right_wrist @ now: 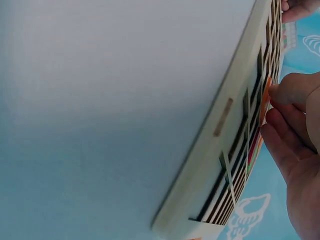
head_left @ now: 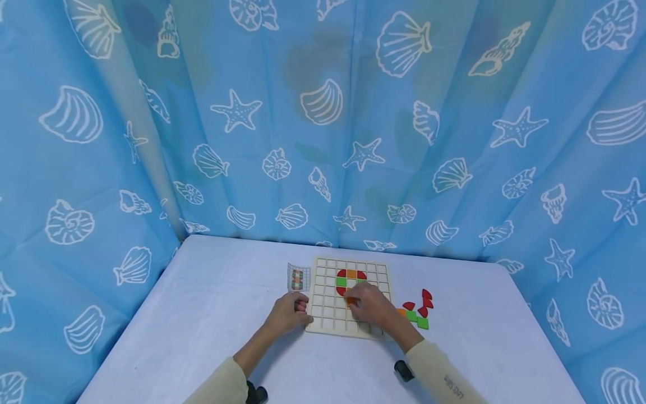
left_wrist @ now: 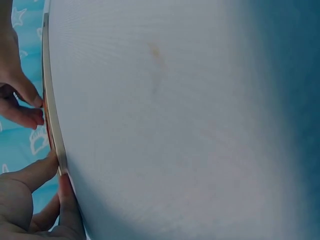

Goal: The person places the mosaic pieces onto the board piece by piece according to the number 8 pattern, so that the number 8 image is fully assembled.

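Observation:
A pale wooden grid board (head_left: 323,310) lies on the table, with red rounded pieces (head_left: 341,290), green square tiles (head_left: 341,281) and an orange square tile (head_left: 351,274) set in its upper middle cells. My left hand (head_left: 289,315) pinches the board's near left corner; in the left wrist view the thumb and a finger (left_wrist: 67,200) meet at its edge. Over the board, my right hand (head_left: 372,304) pinches another orange square tile (right_wrist: 265,100) between thumb and fingertips, just below the coloured pattern. The right hand hides part of the cells beneath it.
A small printed pattern card (head_left: 298,278) lies left of the board. To the right are loose red pieces (head_left: 427,294), green tiles (head_left: 423,323) and an orange tile (head_left: 401,312). A blue shell-print curtain (head_left: 323,168) hangs behind the white-covered table (head_left: 202,292).

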Motion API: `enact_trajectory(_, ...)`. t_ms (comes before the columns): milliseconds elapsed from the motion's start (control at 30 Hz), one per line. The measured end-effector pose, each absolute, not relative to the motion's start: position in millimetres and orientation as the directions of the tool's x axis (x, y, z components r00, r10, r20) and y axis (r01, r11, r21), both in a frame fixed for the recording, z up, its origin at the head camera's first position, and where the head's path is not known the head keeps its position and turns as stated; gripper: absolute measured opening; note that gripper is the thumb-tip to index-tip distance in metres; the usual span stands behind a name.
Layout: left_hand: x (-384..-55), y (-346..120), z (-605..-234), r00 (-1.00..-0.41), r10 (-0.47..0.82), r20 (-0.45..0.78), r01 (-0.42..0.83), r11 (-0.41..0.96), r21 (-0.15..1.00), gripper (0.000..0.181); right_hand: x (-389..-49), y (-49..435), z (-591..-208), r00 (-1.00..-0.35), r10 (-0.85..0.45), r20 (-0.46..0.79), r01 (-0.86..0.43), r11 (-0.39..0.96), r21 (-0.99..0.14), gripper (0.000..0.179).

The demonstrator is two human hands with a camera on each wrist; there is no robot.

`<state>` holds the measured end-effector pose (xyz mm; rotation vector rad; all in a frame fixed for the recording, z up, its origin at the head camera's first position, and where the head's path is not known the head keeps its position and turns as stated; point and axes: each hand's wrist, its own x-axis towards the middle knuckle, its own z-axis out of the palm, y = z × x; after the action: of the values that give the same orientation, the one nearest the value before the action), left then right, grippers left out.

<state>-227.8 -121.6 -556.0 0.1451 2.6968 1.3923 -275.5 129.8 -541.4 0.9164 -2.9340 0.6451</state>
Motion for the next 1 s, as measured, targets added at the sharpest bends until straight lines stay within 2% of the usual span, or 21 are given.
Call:
enact_trajectory(167,-227,-120,-557,-0.990,0.134,-0.047,0.039,0.575,0.817,0.043,-273,132,-545,-0.816,-0.558,0.152,-0.570,0.733,-0.370,0.029)
enact_trajectory(300,-226,-122,-555,-0.989,0.140,-0.038,0.050,0.570,0.820,0.043,-271,134,-535,-0.828,-0.551,0.106,-0.545,0.747,-0.381,0.030)
enact_trajectory(600,-226,-122,-556,-0.989,0.148,-0.021,0.070,0.583,0.809,0.043,-282,171,-519,-0.930,-0.360,0.077,-0.352,0.805,-0.477,0.035)
enact_trajectory(800,-226,-121,-556,-0.990,0.138,-0.038,0.050,0.582,0.812,0.043,-286,210,-525,-0.958,-0.280,0.058,-0.273,0.836,-0.475,0.031)
enact_trajectory(1000,-227,-120,-555,-0.990,0.135,-0.038,0.048,0.582,0.811,0.042,-282,236,-532,-0.973,-0.232,-0.019,-0.195,0.860,-0.472,0.032)
